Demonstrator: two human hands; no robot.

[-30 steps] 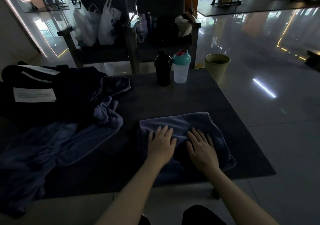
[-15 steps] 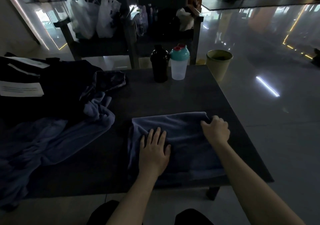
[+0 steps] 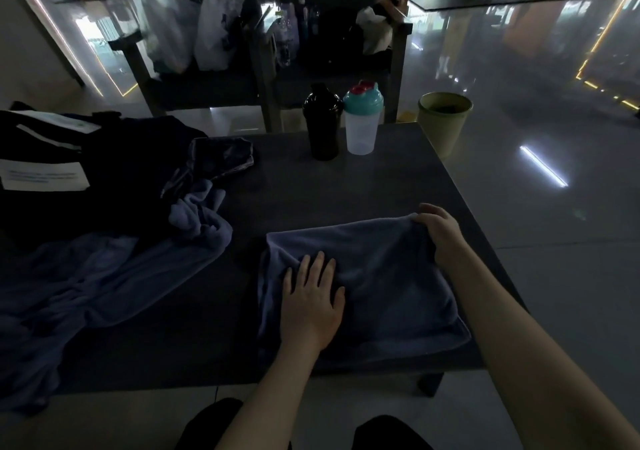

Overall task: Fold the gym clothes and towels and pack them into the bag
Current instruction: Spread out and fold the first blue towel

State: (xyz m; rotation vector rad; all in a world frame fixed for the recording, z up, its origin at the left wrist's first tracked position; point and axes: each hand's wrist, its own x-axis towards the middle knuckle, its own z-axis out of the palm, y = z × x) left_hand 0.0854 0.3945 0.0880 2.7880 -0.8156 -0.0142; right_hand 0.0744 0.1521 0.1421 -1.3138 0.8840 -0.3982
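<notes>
A folded blue towel [image 3: 391, 276] lies on the dark table [image 3: 363, 186] near its front right corner. My left hand [image 3: 311, 297] presses flat on the towel's left half with fingers spread. My right hand [image 3: 440, 234] grips the towel's far right corner, fingers curled round the edge. A second blue towel [image 3: 114, 276] sprawls unfolded at the left, partly hanging over the table's front. Behind it sits a dark bag [image 3: 86, 172] with white labels, and a dark crumpled garment [image 3: 218, 158] lies against it.
A black shaker bottle [image 3: 323, 123] and a clear one with a teal lid [image 3: 363, 120] stand at the table's far edge. Beyond are chairs with white plastic bags [image 3: 194, 26] and a green bin [image 3: 445, 120] on the glossy floor.
My right hand left its flat place beside the left hand, went to the towel's far right corner and took hold of it. My left hand stayed pressed on the towel.
</notes>
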